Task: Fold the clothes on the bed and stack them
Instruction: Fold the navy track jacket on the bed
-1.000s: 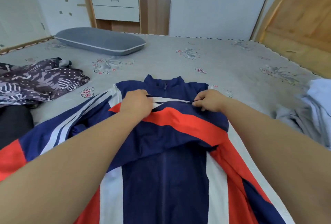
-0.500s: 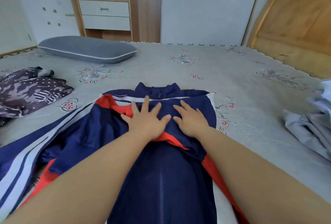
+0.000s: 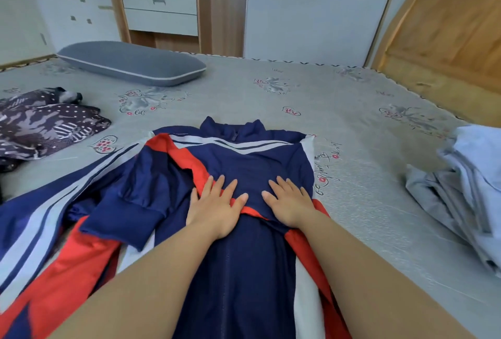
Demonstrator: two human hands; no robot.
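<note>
A navy, red and white track jacket lies on the bed, collar pointing away from me. One sleeve is folded across its chest. My left hand presses flat on the folded sleeve, fingers spread. My right hand presses flat beside it on the jacket's chest, fingers straight. The other sleeve trails off to the lower left.
A dark patterned garment lies at the left. A pile of pale blue clothes sits at the right edge. A grey pillow lies at the far left of the bed. A wooden headboard stands at the far right.
A second ago both hands pinched the jacket near the collar. They let go, laid flat on the folded sleeve and have slid down the chest toward me.
</note>
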